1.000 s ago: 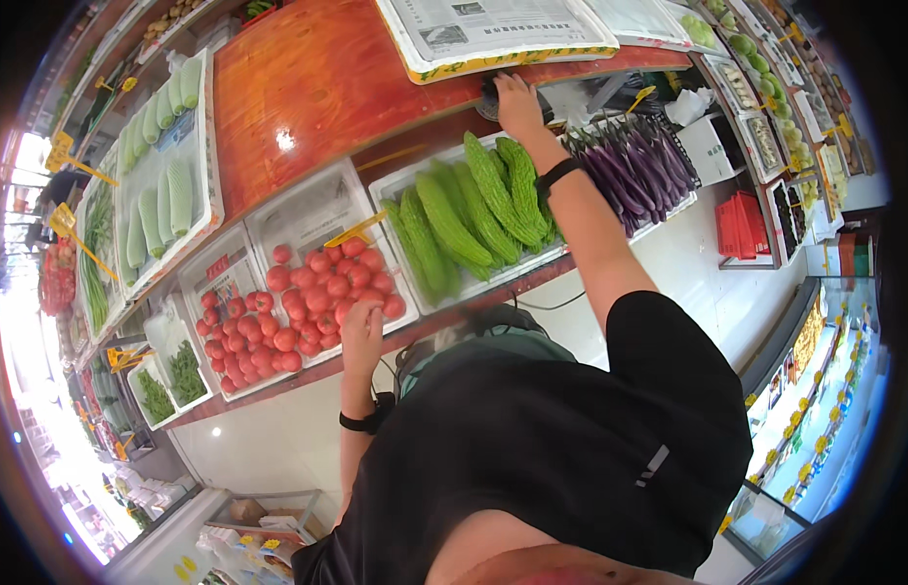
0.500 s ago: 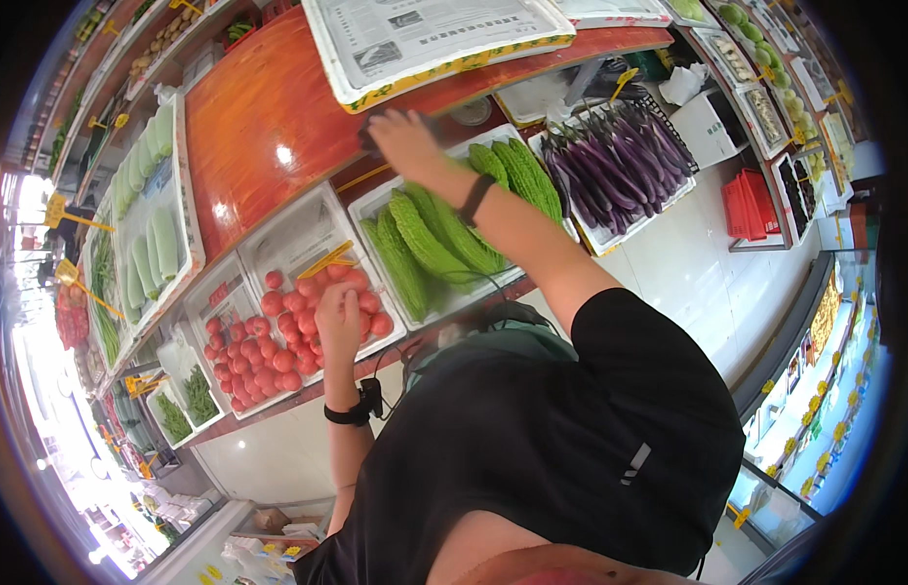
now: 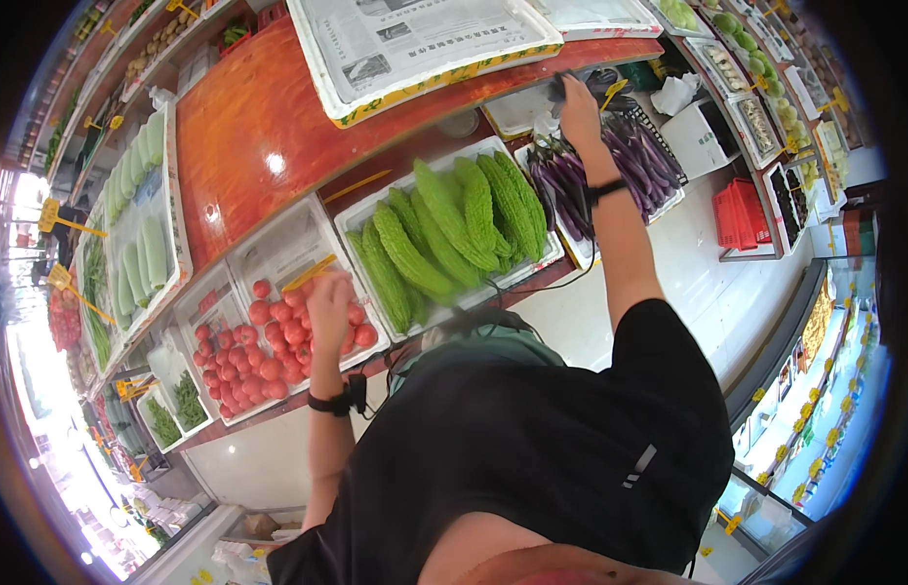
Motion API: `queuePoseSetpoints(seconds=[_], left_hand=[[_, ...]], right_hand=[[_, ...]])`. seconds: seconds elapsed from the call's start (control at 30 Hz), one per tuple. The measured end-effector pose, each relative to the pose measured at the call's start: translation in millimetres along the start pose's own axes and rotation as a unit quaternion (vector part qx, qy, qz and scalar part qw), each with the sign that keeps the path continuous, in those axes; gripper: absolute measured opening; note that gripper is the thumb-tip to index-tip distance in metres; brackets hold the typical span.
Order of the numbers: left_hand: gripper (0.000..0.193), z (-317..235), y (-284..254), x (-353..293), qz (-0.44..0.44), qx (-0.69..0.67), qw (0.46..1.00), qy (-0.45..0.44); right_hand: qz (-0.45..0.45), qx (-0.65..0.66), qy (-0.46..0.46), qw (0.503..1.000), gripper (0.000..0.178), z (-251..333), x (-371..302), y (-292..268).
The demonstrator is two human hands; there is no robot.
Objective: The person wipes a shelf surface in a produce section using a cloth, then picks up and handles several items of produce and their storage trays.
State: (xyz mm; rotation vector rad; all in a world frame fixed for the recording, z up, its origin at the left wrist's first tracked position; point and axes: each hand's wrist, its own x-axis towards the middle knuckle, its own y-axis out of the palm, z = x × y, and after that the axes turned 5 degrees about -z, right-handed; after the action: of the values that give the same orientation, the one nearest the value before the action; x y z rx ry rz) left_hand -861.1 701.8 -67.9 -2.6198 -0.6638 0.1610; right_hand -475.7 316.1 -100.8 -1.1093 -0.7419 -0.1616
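Landmark: white foam tray (image 3: 349,216) holding about eight warty green bitter gourds (image 3: 444,229).
Left hand (image 3: 329,307): left of that tray, loosely curled over smooth round red tomatoes (image 3: 269,346), some thirty; grasp unclear.
Right hand (image 3: 578,97): right of it, closed on a dark object (image 3: 561,86), possibly a bag, above glossy slender purple eggplants (image 3: 634,161).

bare red counter (image 3: 249,146), crowded vegetable trays (image 3: 371,210)

The left hand (image 3: 329,304) hung low with fingers curled, while the right hand (image 3: 578,105) reached far forward, arm outstretched, fingers closed.
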Motion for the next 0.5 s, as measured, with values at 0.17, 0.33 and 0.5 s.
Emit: queuePoseSetpoints(seconds=[0.17, 0.33, 0.5], left_hand=[[0.020, 14, 12, 113, 0.036, -0.083, 0.996, -0.024], [0.039, 12, 40, 234, -0.009, -0.208, 0.977, -0.050], [0.038, -3, 61, 298, 0.129, -0.408, 0.903, -0.032]], right_hand=[[-0.043, 0.178, 0.194, 0.964, 0.041, -3, -91, -75], [-0.022, 0.299, 0.378, 0.876, 0.039, -8, -203, -156], [-0.093, 0.261, 0.494, 0.824, 0.040, -13, -301, -213]])
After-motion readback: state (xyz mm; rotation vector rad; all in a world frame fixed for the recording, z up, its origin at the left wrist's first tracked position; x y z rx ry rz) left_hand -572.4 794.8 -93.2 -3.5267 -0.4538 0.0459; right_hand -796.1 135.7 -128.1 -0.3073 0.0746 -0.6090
